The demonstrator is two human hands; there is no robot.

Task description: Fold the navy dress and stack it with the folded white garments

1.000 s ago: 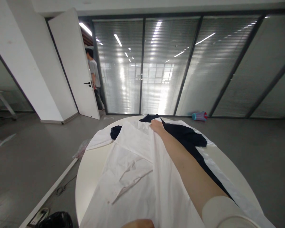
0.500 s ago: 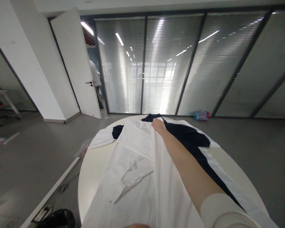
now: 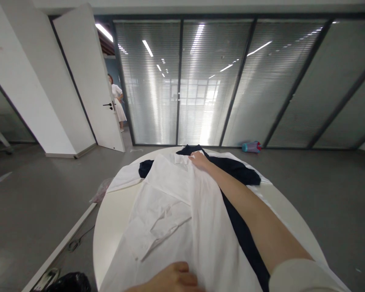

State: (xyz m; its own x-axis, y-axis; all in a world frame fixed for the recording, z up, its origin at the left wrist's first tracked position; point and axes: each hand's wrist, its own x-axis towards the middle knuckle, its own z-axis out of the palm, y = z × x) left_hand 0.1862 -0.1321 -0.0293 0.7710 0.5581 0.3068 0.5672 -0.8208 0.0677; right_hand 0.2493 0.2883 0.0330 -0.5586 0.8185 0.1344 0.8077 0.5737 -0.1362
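Observation:
A white shirt point(image 3: 161, 194) lies lengthwise over the table, its collar end away from me and one sleeve point(image 3: 164, 231) folded across its body. At the far end my right hand point(image 3: 198, 159) is closed on the shirt near the collar, pinching the cloth. My left hand point(image 3: 173, 280) is at the bottom of the view, fingers curled on the shirt's near part; its lower side is cut off by the frame. Beneath the white shirt spreads a dark navy garment point(image 3: 240, 168), with more white cloth point(image 3: 124, 176) under that.
The round white table point(image 3: 112, 219) carries the garments. On the floor stand a black bag-lined bin point(image 3: 69, 283) and a white floor strip point(image 3: 63, 243) with a cable. A blue and red basket point(image 3: 251, 147) lies by the glass wall. A person point(image 3: 118, 101) is in the open doorway.
My left hand has come further into view over the near part of the shirt. My right hand stays at the collar end. The view has shifted slightly; a different-looking figure shows in the doorway.

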